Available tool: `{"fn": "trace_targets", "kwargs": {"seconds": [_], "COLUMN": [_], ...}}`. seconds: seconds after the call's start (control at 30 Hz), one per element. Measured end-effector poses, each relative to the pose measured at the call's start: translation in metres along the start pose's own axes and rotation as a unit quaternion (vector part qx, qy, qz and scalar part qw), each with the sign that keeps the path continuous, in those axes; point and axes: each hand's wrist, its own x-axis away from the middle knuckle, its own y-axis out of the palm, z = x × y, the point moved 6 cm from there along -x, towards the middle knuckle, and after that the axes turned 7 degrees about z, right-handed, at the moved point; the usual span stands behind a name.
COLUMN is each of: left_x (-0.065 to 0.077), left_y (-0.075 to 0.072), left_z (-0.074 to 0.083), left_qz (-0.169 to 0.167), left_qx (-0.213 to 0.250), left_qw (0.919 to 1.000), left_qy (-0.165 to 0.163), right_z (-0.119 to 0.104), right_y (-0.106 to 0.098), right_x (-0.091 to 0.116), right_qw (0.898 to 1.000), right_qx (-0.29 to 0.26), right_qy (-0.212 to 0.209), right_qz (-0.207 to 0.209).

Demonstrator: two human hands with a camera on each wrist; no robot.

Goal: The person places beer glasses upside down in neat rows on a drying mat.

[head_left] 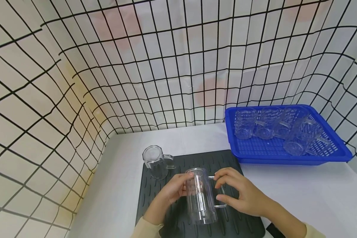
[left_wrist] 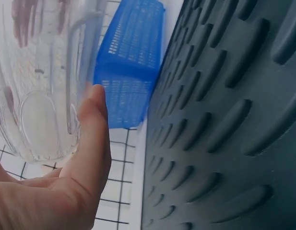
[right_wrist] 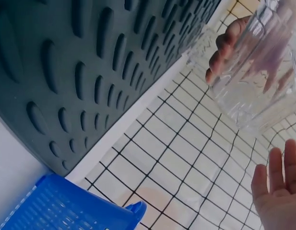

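Note:
My left hand (head_left: 176, 187) holds a clear plastic mug (head_left: 200, 198) tilted above a dark ridged mat, with the thumb and fingers curled about its far end. The mug's handle (head_left: 221, 198) points right. Close to that handle is my right hand (head_left: 241, 191), its fingers loosely bent and parted. In the right wrist view, the fingers of the right hand (right_wrist: 282, 187) stand apart from the mug (right_wrist: 258, 81). A second clear mug (head_left: 157, 163) stands at the mat's far left corner, its handle turned right.
The dark mat (head_left: 232, 162) lies on a white table (head_left: 107, 195). A blue perforated basket (head_left: 285, 160) at the back right holds several clear mugs (head_left: 264, 127). Black wire grid panels (head_left: 166, 66) rise behind and along the left and right sides.

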Motion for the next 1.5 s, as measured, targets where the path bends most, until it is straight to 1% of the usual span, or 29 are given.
{"fn": "trace_targets", "kwargs": {"seconds": [0.1, 0.2, 0.3, 0.4, 0.5, 0.57, 0.63, 0.7, 0.77, 0.87, 0.93, 1.03, 1.13, 1.23, 1.33, 1.43, 1.5], "left_x": [0.001, 0.005, 0.009, 0.013, 0.017, 0.020, 0.021, 0.023, 0.024, 0.026, 0.026, 0.025, 0.023, 0.020, 0.014, 0.008, 0.004], "left_y": [-0.001, -0.003, -0.004, -0.003, 0.000, 0.002, 0.005, 0.007, 0.008, 0.010, 0.010, 0.008, 0.005, 0.001, -0.003, -0.007, -0.009], "left_z": [0.003, 0.010, 0.018, 0.027, 0.034, 0.037, 0.038, 0.040, 0.042, 0.045, 0.047, 0.050, 0.053, 0.056, 0.061, 0.064, 0.066], "left_qz": [0.005, 0.015, 0.024, 0.020, 0.003, -0.013, -0.028, -0.041, -0.050, -0.064, -0.072, -0.074, -0.072, -0.070, -0.073, -0.079, -0.082], "left_qx": [-0.013, -0.027, -0.047, -0.077, -0.101, -0.100, -0.088, -0.073, -0.065, -0.057, -0.061, -0.088, -0.126, -0.158, -0.172, -0.166, -0.160], "left_qw": [0.9998, 0.9992, 0.9977, 0.9947, 0.9908, 0.9894, 0.9892, 0.9885, 0.9861, 0.9808, 0.9762, 0.9679, 0.9591, 0.9495, 0.9427, 0.9407, 0.9409], "left_qy": [0.010, 0.026, 0.043, 0.065, 0.090, 0.104, 0.114, 0.126, 0.144, 0.175, 0.195, 0.223, 0.243, 0.262, 0.276, 0.285, 0.287], "right_z": [0.002, 0.005, 0.010, 0.018, 0.027, 0.031, 0.034, 0.035, 0.036, 0.036, 0.037, 0.038, 0.039, 0.043, 0.049, 0.057, 0.063], "right_y": [-0.005, -0.008, -0.008, -0.005, 0.002, 0.006, 0.009, 0.011, 0.012, 0.013, 0.014, 0.015, 0.017, 0.018, 0.020, 0.021, 0.023], "right_x": [-0.004, -0.007, -0.008, -0.007, -0.005, -0.003, -0.002, -0.001, -0.001, -0.001, -0.001, -0.003, -0.006, -0.011, -0.018, -0.024, -0.028], "right_qw": [0.999, 0.998, 0.996, 0.995, 0.995, 0.993, 0.991, 0.990, 0.989, 0.989, 0.988, 0.988, 0.990, 0.991, 0.990, 0.989, 0.988], "right_qx": [0.016, 0.031, 0.040, 0.034, 0.013, 0.002, -0.007, -0.012, -0.018, -0.033, -0.045, -0.055, -0.055, -0.041, -0.026, -0.012, -0.006], "right_qy": [0.010, 0.022, 0.035, 0.061, 0.091, 0.111, 0.127, 0.138, 0.143, 0.146, 0.149, 0.145, 0.131, 0.126, 0.136, 0.142, 0.144], "right_qz": [0.031, 0.056, 0.069, 0.066, 0.050, 0.037, 0.026, 0.019, 0.017, 0.016, 0.016, 0.019, 0.024, 0.029, 0.034, 0.043, 0.048]}}
